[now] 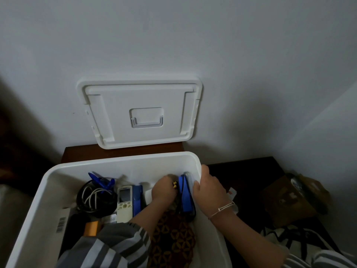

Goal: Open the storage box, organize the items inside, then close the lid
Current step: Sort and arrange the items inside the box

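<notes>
The white storage box (119,161) stands open in front of me; its white lid (139,113) leans upright against the wall behind it. My left hand (164,192) reaches inside, fingers curled around something small with yellow tips beside a blue flat item (185,196) standing on edge by the right wall. My right hand (208,190) grips the box's right rim, fingers curled over the edge next to that blue item. Also inside are a white remote control (125,204), a coil of black and white cables (94,198), a blue clip (100,180) and a brown patterned cloth (173,240).
The box sits on a dark wooden stand (123,151) against a white wall. To the right, a dark table (251,171) carries a brown cardboard box (289,200) and a white bag with black cords (286,238). An orange item (91,228) and a barcode label (61,224) lie at the box's near left.
</notes>
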Action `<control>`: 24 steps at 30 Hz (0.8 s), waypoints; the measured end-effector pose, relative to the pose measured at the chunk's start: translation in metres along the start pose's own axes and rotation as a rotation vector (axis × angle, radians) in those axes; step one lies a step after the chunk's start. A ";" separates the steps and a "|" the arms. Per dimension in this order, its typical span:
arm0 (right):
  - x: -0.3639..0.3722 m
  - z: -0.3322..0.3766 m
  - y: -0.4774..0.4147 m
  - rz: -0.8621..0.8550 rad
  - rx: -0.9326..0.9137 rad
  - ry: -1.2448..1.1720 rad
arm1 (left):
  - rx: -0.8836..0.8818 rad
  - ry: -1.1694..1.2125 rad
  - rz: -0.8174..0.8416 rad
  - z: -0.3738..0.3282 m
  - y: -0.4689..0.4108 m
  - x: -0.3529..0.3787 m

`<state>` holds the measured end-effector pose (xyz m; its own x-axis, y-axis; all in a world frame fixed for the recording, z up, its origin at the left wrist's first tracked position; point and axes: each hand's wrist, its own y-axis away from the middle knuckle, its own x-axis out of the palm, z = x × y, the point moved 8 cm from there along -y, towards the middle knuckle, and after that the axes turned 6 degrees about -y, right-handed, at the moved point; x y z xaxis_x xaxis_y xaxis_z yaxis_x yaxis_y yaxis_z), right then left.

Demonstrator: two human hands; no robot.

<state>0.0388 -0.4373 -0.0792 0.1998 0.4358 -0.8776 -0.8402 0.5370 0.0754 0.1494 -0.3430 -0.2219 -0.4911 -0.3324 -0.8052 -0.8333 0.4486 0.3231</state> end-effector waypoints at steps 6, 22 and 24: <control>0.000 -0.001 0.000 0.005 0.011 -0.024 | 0.098 -0.164 0.000 -0.012 -0.003 -0.006; 0.000 0.000 0.000 0.002 -0.012 -0.026 | 0.477 -0.686 -0.285 -0.026 0.033 -0.029; 0.000 0.001 0.001 0.010 -0.011 -0.033 | 0.453 -0.663 -0.271 -0.026 0.033 -0.029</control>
<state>0.0386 -0.4363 -0.0786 0.2082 0.4649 -0.8605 -0.8478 0.5246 0.0783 0.1295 -0.3405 -0.1752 0.0796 0.0158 -0.9967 -0.6492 0.7596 -0.0398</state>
